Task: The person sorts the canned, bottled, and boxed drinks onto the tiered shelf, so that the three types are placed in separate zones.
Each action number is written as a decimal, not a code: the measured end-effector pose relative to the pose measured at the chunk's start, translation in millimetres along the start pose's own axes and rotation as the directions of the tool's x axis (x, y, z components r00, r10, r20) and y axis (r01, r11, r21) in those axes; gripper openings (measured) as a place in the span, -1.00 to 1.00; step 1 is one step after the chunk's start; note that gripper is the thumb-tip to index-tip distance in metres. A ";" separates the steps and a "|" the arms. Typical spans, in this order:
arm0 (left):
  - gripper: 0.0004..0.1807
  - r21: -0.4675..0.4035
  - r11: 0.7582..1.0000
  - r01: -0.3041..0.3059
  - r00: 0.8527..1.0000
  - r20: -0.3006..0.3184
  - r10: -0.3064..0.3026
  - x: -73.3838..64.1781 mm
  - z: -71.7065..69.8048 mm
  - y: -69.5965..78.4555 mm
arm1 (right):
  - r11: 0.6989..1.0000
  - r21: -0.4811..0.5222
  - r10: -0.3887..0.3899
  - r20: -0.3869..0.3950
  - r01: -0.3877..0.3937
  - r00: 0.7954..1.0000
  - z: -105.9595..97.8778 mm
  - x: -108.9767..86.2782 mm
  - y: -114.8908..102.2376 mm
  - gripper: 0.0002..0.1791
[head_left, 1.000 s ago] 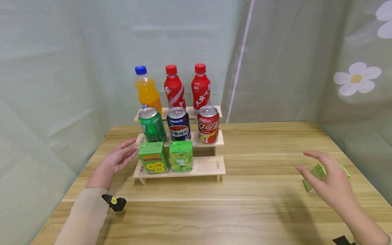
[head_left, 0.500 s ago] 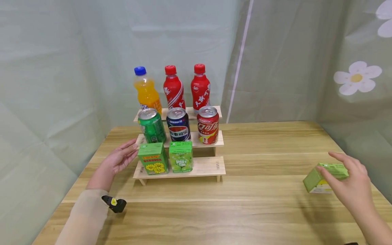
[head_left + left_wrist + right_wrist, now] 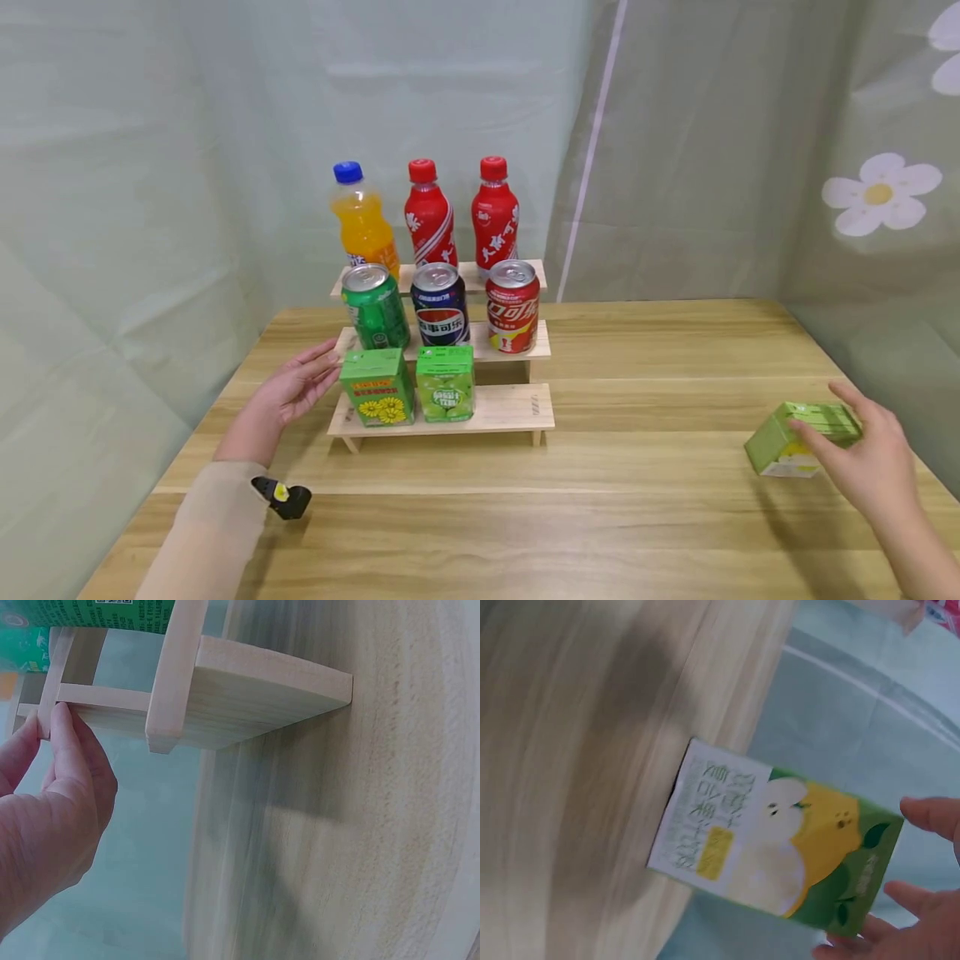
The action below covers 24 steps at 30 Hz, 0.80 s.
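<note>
At the left, my left hand (image 3: 303, 383) reaches to the tiered wooden rack (image 3: 510, 406). In the left wrist view its thumb and fingers pinch the end of a rack board (image 3: 56, 682). On the right of the table lies a green juice carton (image 3: 772, 442) with pear pictures on its side (image 3: 780, 847). My right hand (image 3: 877, 454) is spread around the carton's near upper end, thumb and fingers apart; firm contact cannot be made out. On the lowest tier stand a chrysanthemum drink carton (image 3: 378, 396) and a green grape juice carton (image 3: 446, 392).
The middle tier bears a green can (image 3: 378, 312), a dark blue Pepsi can (image 3: 441, 312) and a red cola can (image 3: 513, 312). An orange soda bottle (image 3: 365, 221) and two red bottles (image 3: 429, 221) stand on top. Pale cloth (image 3: 675, 167) hangs behind the wooden table (image 3: 562, 517).
My right hand has moved right and closer around the pear juice carton, which stays on the table. The left hand holds its place at the rack.
</note>
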<state>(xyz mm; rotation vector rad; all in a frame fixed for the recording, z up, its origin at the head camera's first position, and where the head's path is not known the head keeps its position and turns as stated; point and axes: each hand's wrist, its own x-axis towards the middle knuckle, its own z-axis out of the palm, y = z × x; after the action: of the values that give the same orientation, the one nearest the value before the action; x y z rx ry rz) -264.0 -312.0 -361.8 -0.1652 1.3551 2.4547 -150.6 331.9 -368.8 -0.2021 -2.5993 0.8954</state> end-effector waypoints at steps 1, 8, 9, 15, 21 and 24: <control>-0.61 -0.002 1.000 -0.002 1.000 0.004 0.002 0.2 0.6 -0.2 | 1.000 -0.007 0.021 0.020 -0.021 1.000 -0.3 1.0 2.6 -0.24; -0.62 0.000 1.000 -0.007 1.000 0.004 0.007 2.0 -0.1 -0.6 | 0.996 0.033 0.077 0.120 -0.082 0.990 -2.2 5.0 12.7 -0.16; -0.62 0.001 1.000 -0.006 1.000 0.004 0.006 2.2 -0.1 -0.6 | 0.995 0.044 0.078 0.131 -0.084 0.988 -2.7 5.2 14.1 -0.14; -0.63 0.024 1.000 0.001 1.000 -0.003 -0.001 2.8 0.3 0.2 | 0.996 0.065 0.046 0.181 -0.059 0.982 -3.0 3.1 22.6 -0.05; -0.64 0.025 1.000 0.002 1.000 0.007 -0.002 2.8 0.4 0.0 | 0.994 0.108 -0.027 0.185 0.007 0.982 -0.2 0.0 30.2 -0.04; -0.64 0.026 1.000 -0.005 1.000 0.020 0.005 1.9 -0.1 -0.5 | 0.995 0.099 -0.024 0.207 0.003 0.978 1.3 1.6 30.2 -0.07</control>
<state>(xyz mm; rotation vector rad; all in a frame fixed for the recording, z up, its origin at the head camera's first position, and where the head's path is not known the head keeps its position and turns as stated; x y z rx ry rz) -265.7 -311.5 -362.8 -0.1302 1.3805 2.4347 -152.3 355.3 -388.0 -0.0658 -2.7336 1.0900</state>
